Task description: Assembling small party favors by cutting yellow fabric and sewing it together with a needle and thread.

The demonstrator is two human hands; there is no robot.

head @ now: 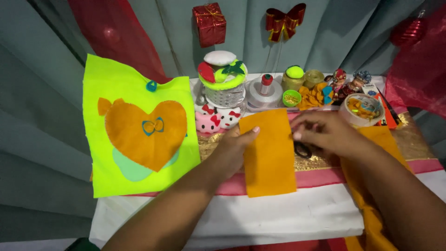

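Hands: 2, left hand (231, 149), right hand (325, 135), holding 1 orange felt piece (269, 155).

On the table (278, 218) a felt rectangle (269, 153) lies in the middle, the left hand (232, 148) at its left edge and the right hand (325, 135) at its upper right, scissors (303, 149) under that hand. A felt panel (139, 130) stands left of them. Behind sit a tiered box (223, 81), a thread spool (265, 86), and a tape roll (361, 110) to the right.

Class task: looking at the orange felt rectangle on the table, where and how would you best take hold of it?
Pinch the orange felt rectangle at its two upper corners, coming in from both sides. It lies flat and limp; the left hand and right hand already flank its top edge.
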